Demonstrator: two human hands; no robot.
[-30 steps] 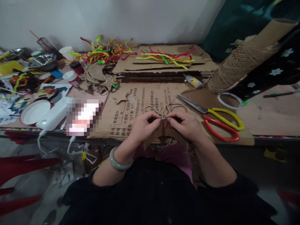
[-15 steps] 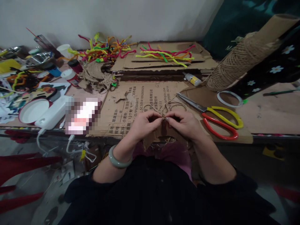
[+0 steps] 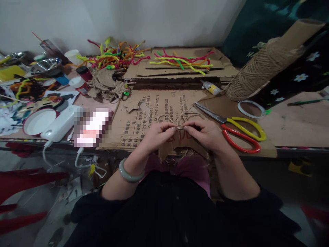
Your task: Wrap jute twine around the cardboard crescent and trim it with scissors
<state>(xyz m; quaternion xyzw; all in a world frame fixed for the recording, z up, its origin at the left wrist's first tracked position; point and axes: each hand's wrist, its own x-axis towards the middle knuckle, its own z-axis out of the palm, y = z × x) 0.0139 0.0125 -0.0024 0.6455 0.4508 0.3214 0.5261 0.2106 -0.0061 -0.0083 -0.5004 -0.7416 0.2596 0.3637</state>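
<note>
My left hand (image 3: 161, 136) and my right hand (image 3: 203, 133) meet over the front of the printed cardboard sheet (image 3: 144, 133). Both are closed, each pinching the jute twine (image 3: 180, 127) between thumb and fingers. Loops of the twine spread out beyond my fingertips, and part of it is hidden by them. Below my hands, a cut cardboard piece (image 3: 189, 152) lies at the table edge. Scissors (image 3: 241, 135) with one yellow and one red handle rest just right of my right hand, blades pointing away to the left.
A large jute twine roll (image 3: 264, 70) leans at the right, near a roll of tape (image 3: 252, 109) and a small glue bottle (image 3: 211, 87). Colourful pipe cleaners (image 3: 182, 62) lie at the back. A phone (image 3: 92, 127), white power strip (image 3: 61, 123) and paint jars (image 3: 78, 85) are left.
My fingertips have drawn slightly apart, so more of the twine between them shows. Red print on the cardboard below my right hand is more visible. The scissors stay put.
</note>
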